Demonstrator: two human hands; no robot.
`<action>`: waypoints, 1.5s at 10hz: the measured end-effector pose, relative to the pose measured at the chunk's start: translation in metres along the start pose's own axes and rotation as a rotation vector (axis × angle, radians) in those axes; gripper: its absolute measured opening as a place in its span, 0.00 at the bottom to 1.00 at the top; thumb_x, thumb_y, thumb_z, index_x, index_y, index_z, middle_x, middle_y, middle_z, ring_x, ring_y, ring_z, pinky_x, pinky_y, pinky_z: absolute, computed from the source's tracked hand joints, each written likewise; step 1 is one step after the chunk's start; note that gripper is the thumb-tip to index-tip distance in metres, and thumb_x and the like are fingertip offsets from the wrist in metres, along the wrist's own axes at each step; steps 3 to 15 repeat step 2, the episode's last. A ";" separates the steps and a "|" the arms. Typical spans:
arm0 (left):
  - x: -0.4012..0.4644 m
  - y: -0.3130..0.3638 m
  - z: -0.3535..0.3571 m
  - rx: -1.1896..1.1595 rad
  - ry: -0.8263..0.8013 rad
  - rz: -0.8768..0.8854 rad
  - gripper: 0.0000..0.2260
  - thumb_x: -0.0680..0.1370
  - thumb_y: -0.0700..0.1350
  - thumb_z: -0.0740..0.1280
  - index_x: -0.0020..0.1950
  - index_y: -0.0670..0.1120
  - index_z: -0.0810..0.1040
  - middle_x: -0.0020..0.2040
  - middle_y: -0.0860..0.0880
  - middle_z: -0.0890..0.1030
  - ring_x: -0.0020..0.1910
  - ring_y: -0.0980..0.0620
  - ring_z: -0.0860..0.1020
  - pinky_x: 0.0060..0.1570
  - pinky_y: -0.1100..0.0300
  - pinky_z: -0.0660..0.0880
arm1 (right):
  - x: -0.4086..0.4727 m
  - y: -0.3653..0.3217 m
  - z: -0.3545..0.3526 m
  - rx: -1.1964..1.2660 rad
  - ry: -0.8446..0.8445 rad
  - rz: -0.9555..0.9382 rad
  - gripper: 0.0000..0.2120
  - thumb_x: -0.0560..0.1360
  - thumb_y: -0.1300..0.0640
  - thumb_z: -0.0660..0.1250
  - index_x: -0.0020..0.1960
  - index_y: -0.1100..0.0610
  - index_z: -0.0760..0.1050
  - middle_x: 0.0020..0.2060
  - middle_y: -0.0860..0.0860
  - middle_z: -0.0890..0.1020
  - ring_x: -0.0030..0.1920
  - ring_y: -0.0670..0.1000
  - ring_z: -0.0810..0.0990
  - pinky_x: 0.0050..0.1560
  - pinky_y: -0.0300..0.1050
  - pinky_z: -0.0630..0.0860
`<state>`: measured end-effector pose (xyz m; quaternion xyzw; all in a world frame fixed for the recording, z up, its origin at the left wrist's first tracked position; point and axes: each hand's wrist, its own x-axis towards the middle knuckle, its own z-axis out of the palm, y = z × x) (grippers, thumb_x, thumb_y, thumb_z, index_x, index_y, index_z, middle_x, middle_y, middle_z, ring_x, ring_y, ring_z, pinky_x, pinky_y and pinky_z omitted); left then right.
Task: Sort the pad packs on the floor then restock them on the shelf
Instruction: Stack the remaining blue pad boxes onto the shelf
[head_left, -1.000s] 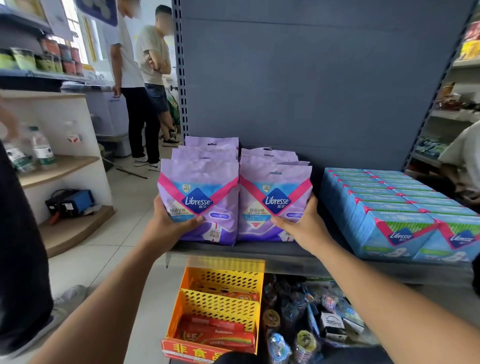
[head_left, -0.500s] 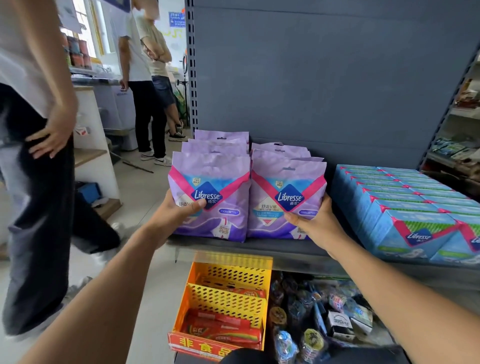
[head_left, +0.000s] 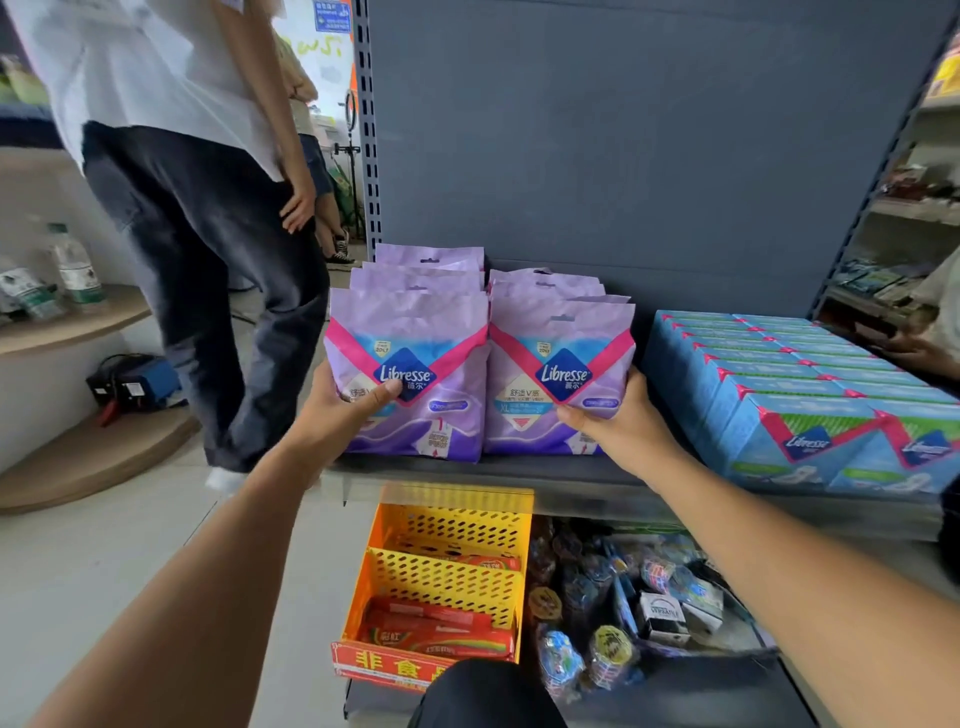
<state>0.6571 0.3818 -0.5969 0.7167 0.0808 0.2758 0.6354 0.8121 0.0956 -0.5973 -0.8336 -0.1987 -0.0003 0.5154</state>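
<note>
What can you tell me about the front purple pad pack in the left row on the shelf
The front left purple pack is a soft, glossy plastic pouch, lilac with a pink V-shaped band, a blue diamond reading Libresse, and a plain top flap with a hang slot. It stands upright at the front edge of the grey shelf, leading a row of matching packs, pressed against the front right pack. The left hand grips its outer edge, thumb across the front.

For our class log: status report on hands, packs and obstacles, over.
Left hand grips front-left purple pack; right hand grips front-right purple pack. Both rows upright on shelf. Blue boxes alongside right; nothing blocking.
</note>
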 end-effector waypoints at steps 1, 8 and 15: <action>-0.008 0.003 0.003 -0.027 0.067 -0.010 0.32 0.74 0.50 0.71 0.73 0.46 0.61 0.61 0.46 0.79 0.56 0.49 0.81 0.50 0.55 0.81 | -0.011 -0.005 -0.010 -0.062 -0.013 -0.041 0.40 0.70 0.46 0.75 0.73 0.52 0.57 0.60 0.44 0.76 0.52 0.44 0.76 0.41 0.31 0.72; -0.024 0.018 0.014 0.148 0.244 0.029 0.35 0.76 0.55 0.68 0.77 0.47 0.54 0.70 0.46 0.71 0.65 0.50 0.75 0.55 0.60 0.76 | -0.025 -0.013 -0.022 -0.162 0.017 -0.140 0.37 0.73 0.46 0.72 0.75 0.51 0.56 0.64 0.44 0.74 0.61 0.46 0.75 0.50 0.37 0.75; -0.024 0.018 0.014 0.148 0.244 0.029 0.35 0.76 0.55 0.68 0.77 0.47 0.54 0.70 0.46 0.71 0.65 0.50 0.75 0.55 0.60 0.76 | -0.025 -0.013 -0.022 -0.162 0.017 -0.140 0.37 0.73 0.46 0.72 0.75 0.51 0.56 0.64 0.44 0.74 0.61 0.46 0.75 0.50 0.37 0.75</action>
